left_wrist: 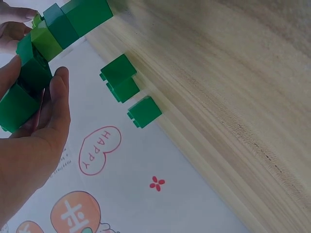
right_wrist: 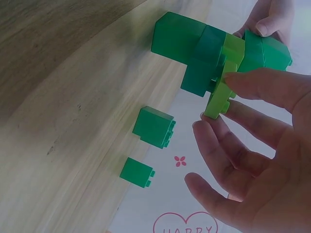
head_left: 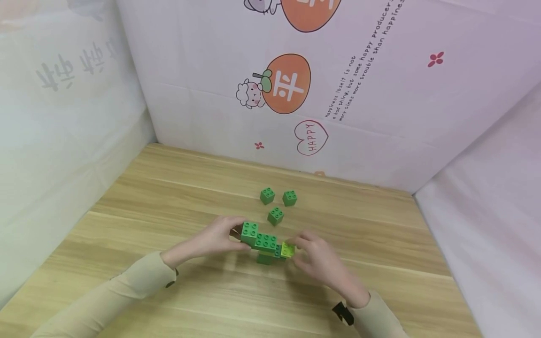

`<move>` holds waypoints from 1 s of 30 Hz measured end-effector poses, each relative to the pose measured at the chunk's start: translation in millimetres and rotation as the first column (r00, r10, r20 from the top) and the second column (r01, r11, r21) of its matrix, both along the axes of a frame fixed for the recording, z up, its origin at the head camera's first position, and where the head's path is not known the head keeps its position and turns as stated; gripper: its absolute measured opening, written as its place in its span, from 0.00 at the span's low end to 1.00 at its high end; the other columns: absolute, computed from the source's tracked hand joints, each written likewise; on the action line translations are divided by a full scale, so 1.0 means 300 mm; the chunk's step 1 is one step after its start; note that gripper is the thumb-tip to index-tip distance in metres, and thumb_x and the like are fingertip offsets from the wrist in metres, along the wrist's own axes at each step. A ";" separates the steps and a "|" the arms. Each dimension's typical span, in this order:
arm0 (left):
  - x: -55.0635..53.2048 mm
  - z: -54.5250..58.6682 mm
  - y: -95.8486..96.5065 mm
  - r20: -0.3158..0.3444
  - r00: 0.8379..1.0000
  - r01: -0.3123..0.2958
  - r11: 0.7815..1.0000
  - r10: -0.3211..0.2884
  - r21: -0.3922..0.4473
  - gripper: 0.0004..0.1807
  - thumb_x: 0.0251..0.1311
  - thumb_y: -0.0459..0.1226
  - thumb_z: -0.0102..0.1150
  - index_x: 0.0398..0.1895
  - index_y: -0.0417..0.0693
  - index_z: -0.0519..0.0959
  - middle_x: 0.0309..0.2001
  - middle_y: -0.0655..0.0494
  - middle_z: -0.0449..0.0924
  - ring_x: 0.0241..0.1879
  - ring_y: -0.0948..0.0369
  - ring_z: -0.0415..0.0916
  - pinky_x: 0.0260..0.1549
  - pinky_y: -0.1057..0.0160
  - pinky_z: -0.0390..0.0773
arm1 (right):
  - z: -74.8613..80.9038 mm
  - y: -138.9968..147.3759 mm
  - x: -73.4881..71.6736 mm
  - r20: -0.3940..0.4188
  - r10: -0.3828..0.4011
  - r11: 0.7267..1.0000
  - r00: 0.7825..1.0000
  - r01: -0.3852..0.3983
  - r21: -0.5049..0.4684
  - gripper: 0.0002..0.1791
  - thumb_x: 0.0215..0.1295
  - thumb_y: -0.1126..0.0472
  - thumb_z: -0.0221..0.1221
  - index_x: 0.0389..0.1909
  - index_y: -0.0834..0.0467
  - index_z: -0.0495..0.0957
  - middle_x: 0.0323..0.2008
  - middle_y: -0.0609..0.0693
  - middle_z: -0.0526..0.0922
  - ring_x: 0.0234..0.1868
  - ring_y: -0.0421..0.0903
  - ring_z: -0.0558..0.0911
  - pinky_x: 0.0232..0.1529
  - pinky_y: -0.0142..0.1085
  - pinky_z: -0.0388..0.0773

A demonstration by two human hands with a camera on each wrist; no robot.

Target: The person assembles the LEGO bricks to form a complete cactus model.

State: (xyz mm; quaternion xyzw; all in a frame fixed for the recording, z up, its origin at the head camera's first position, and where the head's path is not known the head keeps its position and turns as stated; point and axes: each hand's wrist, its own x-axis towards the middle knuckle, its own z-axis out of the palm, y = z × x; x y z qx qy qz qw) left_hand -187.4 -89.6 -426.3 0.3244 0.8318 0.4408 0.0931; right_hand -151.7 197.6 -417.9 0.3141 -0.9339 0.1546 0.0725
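Two hands: both at the brick stack, one to its left, one to its right.
Left hand: curled round the left end of the stack, gripping it; thumb on the near side, fingers on the far side.
Right hand: thumb and finger pinch a small lime plate; other fingers bent, clear of the bricks.
Brick stack: near the middle of the wooden table, between the hands; layers upward run green, teal, lime, green, green; top brick stepped out to the left; cannot tell whether the base touches the wood.
Lime plate: at the stack's right side, over the teal part that juts right; tilted, some teal studs showing beneath it in the right wrist view.
Loose bricks: three, green, studs up, beyond the stack; one far left, one far right, one nearer; all apart from the hands.
Far wall: white printed sheet; red heart reading HAPPY, low down.
Sleeves: beige, on both arms.
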 end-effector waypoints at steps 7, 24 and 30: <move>-0.001 -0.003 -0.001 0.001 1.000 0.002 1.000 -0.002 0.010 0.19 0.55 0.34 0.71 0.49 0.44 0.79 0.43 0.53 0.87 0.43 0.62 0.85 0.44 0.74 0.84 | -0.003 0.004 -0.001 0.043 0.003 1.000 0.999 -0.002 -0.002 0.22 0.51 0.66 0.69 0.51 0.57 0.82 0.45 0.51 0.84 0.42 0.45 0.84 0.42 0.36 0.87; -0.004 -0.008 0.004 -0.008 1.000 -0.008 1.000 0.008 0.011 0.18 0.54 0.34 0.71 0.48 0.44 0.79 0.43 0.53 0.87 0.42 0.61 0.85 0.44 0.74 0.84 | -0.016 0.014 -0.020 0.072 0.078 0.992 0.994 -0.070 -0.104 0.22 0.49 0.69 0.70 0.50 0.61 0.83 0.41 0.54 0.85 0.31 0.43 0.81 0.31 0.28 0.84; -0.002 -0.005 0.001 -0.015 1.000 -0.011 1.000 0.011 -0.008 0.17 0.55 0.35 0.71 0.48 0.45 0.80 0.42 0.54 0.88 0.42 0.62 0.86 0.45 0.73 0.85 | -0.013 0.012 -0.018 0.077 0.059 0.996 0.995 -0.053 -0.071 0.23 0.51 0.67 0.70 0.51 0.60 0.83 0.42 0.53 0.85 0.37 0.44 0.83 0.38 0.30 0.86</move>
